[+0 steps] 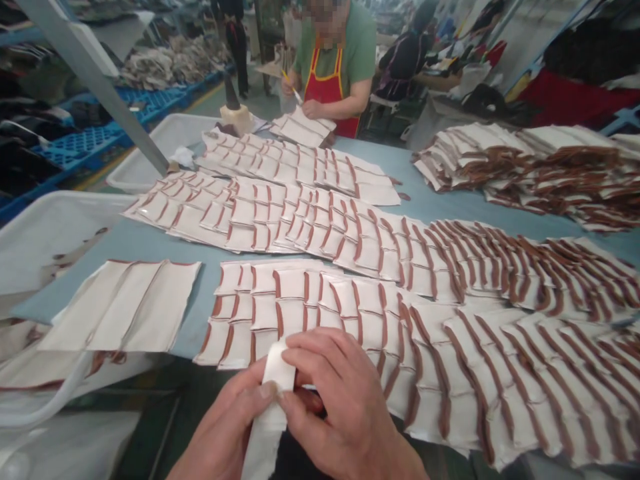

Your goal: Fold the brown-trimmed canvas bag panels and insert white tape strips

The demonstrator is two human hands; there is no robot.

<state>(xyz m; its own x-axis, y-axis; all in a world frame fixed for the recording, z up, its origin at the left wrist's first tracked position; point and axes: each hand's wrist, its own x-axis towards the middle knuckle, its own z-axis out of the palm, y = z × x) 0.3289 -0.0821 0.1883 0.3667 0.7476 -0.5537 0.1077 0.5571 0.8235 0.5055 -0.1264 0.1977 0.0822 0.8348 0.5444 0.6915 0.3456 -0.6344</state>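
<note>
Close to me, in front of the table's edge, both my hands hold a white strip [280, 368]. It looks rolled or folded at its upper end, and a paler length trails down toward the bottom of the view; its kind is unclear. My left hand [233, 420] pinches it with the thumb on top. Fingers of my right hand [345, 393] curl over its other side, thumb tip near the left thumb. Just beyond lies a row of overlapping white fabric pieces [293, 283] with brown edges. Part of the strip hides behind the fingers.
More overlapping pieces [260, 207] cover the blue table [190, 327]. A flat stack [145, 293] lies at the left edge beside white bins [50, 227]. Thick piles [530, 167] stand at back right. Across the table a person in a red apron [333, 77] handles pieces with a pen-like tool.
</note>
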